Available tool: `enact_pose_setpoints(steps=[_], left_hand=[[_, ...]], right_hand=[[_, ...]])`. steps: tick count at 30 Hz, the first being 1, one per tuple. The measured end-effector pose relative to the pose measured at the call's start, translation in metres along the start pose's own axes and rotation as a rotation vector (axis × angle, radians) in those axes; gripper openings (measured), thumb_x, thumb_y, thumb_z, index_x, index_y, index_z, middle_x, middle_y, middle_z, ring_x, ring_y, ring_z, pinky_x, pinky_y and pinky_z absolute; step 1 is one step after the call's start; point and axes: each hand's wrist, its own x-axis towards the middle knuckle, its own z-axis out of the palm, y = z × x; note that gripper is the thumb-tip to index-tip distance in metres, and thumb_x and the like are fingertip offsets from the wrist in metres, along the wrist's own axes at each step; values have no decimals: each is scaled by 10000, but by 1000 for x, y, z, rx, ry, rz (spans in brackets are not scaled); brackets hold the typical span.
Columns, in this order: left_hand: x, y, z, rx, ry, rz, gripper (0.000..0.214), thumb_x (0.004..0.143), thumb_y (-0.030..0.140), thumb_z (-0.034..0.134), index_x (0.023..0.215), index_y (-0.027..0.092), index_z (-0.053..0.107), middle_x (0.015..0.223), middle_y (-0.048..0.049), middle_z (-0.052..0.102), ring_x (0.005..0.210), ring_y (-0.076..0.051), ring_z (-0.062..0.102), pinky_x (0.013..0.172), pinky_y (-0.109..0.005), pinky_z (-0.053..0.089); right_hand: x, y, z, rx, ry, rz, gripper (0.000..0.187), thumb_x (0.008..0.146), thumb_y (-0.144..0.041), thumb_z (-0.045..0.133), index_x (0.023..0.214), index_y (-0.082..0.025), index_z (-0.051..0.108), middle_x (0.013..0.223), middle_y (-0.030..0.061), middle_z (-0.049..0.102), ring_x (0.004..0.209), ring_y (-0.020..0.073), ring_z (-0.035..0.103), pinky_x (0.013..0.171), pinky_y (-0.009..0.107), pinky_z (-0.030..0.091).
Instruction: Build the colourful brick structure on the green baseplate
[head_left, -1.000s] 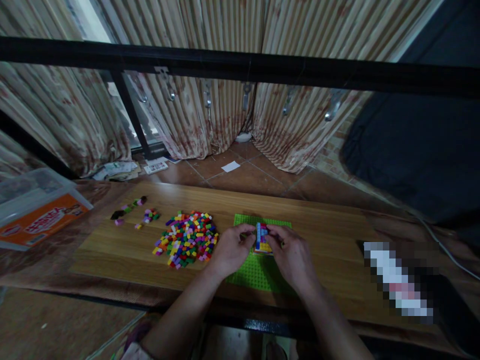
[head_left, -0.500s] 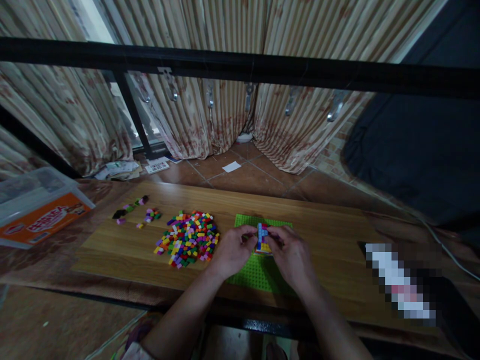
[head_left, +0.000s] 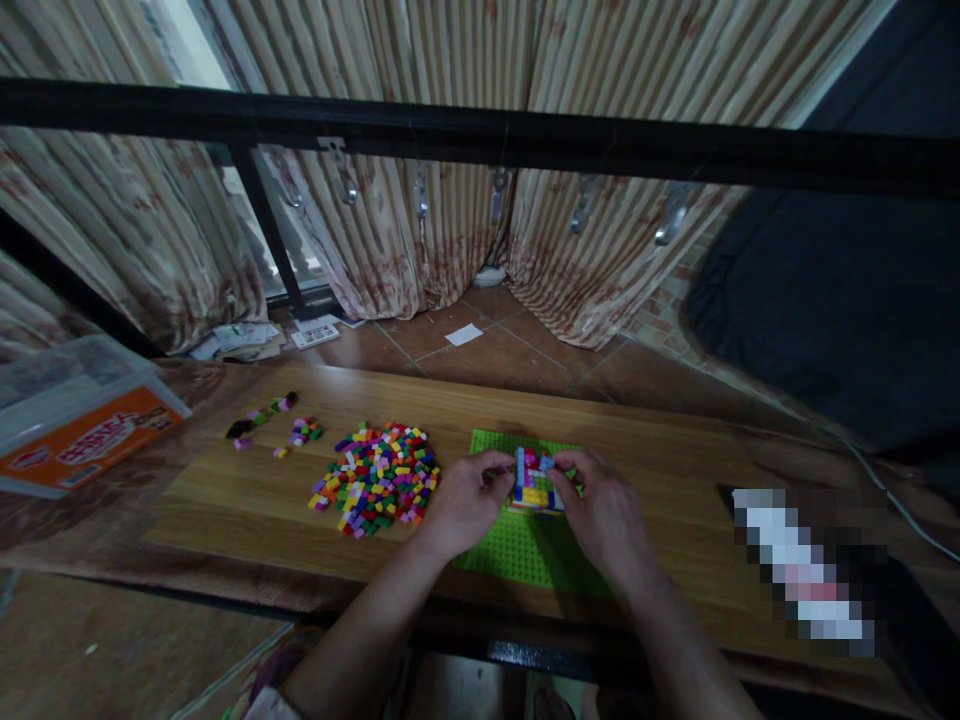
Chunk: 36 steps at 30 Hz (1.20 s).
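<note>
A small block of stacked toy bricks (head_left: pixel 535 494), in yellow, red, pink, blue and white, rests on the green studded baseplate (head_left: pixel 517 550). My left hand (head_left: pixel 466 502) is closed in at its left side, thumb and forefinger at the block's edge. On the other side, my right hand (head_left: pixel 601 505) pinches a light blue brick (head_left: pixel 547 463) at the block's upper right. The fingertips partly cover the block's right edge.
A heap of loose coloured bricks (head_left: pixel 379 475) lies left of the baseplate, with smaller clusters (head_left: pixel 302 431) beyond it. A clear box with an orange label (head_left: pixel 90 445) stands at far left. A black rail (head_left: pixel 480 130) crosses above. A blurred-out object (head_left: pixel 802 565) lies at right.
My right hand has shifted right with the light blue brick, uncovering more of the block's top. My left hand has stayed nearly in place.
</note>
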Motion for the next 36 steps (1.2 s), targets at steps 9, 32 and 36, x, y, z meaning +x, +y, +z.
enact_pose_setpoints(steps=[9,32,36], left_hand=[[-1,11,-3,7,-6,-53,371,839,274,513,1153,146,664,904,-42,716,627,-129,573,610,-244,451],[-3,11,-6,40,-10,-26,354,842,272,518,1137,157,677,968,-58,724,709,-161,633,645,-257,487],[-3,9,-6,16,2,-21,351,845,289,521,1133,168,680,937,-50,728,690,-155,621,634,-251,480]], right_hand=[[3,1,2,-4,-23,-43,181,895,-284,480,928,-202,639,898,51,655,846,216,612,781,348,458],[10,10,1,222,98,178,378,857,-487,507,951,-181,707,953,92,708,812,220,639,722,343,479],[17,14,16,352,24,253,437,838,-534,508,1024,-190,704,1036,101,717,870,236,658,779,380,493]])
